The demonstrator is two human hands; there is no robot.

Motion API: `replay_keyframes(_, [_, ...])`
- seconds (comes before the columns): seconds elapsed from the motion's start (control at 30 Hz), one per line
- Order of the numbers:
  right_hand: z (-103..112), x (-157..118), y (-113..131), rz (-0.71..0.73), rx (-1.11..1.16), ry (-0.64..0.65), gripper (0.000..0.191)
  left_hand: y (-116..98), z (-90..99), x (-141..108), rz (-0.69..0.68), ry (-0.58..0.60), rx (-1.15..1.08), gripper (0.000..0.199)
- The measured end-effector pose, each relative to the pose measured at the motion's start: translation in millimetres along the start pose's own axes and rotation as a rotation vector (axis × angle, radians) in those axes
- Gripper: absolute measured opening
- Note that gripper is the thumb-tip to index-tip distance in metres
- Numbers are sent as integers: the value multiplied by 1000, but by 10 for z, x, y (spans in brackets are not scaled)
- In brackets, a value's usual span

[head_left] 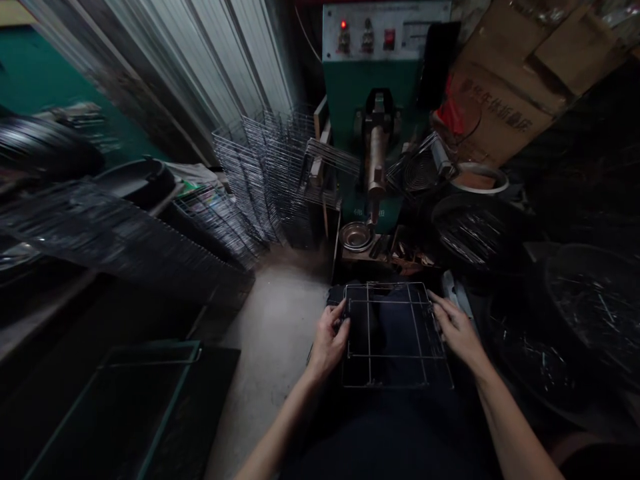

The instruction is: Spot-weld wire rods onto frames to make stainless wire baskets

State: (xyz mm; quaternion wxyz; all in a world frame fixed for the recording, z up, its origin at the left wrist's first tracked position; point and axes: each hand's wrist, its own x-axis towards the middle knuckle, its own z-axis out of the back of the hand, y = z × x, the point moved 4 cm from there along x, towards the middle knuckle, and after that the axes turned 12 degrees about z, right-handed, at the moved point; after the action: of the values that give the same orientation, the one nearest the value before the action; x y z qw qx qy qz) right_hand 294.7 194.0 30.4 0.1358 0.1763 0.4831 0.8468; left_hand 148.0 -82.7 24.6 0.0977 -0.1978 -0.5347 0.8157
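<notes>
Workshop (280, 313) (dim), wire frame (393, 356) between both hands (330, 340)

A silvery grid of crossed lines is being formed by the wire frame (370, 355) against dark navy clothing (395, 327). Green is being shown by the machine (345, 87), whose grey panel (379, 33) is being dotted red by a lamp (343, 25) and a switch (389, 39). The brown carton (505, 73) is being marked by dark characters (497, 107); pale stripes are being borne by the ribbed sheet (210, 80).
</notes>
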Motion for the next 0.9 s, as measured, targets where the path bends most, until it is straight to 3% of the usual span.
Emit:
replay_keyframes(0.17, [40,-154,28,16,53,54,54,109,-51,-5,36,29,-43,55])
replay_keyframes(0.3, [67,-209,-3,115,-59,13,48,111,-80,10,24,32,-24,53])
replay_keyframes(0.5, [-38,-396,-104,152,-63,-22,45,153,-83,-78,-14,35,45,52])
replay_keyframes(0.7, [-112,-557,-179,116,-43,-143,42,283,-135,-139,6,81,-41,55])
replay_keyframes(0.9, [-240,-558,-132,29,42,-139,47,259,-25,8,-61,153,15,59])
